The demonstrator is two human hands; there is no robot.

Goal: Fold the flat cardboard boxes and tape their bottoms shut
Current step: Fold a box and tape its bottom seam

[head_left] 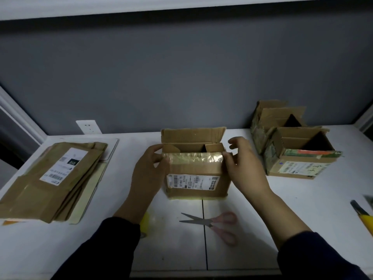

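Observation:
A brown cardboard box (196, 170) stands upright in the middle of the white table (302, 209), its top open and the flaps up. Old shiny tape runs along its near top edge and a shipping label is on its front. My left hand (148, 168) holds the box's left side near the top. My right hand (241, 162) grips the right top corner, fingers partly lifted. A stack of flat cardboard boxes (52, 178) lies at the left. A yellow tape roll (145, 221) peeks out beside my left forearm, mostly hidden.
Pink-handled scissors (214, 223) lie open in front of the box. Two folded open boxes (290, 146) stand at the back right. A yellow-and-black tool (362, 216) lies at the right edge. A grey wall with a socket (88, 126) closes the back.

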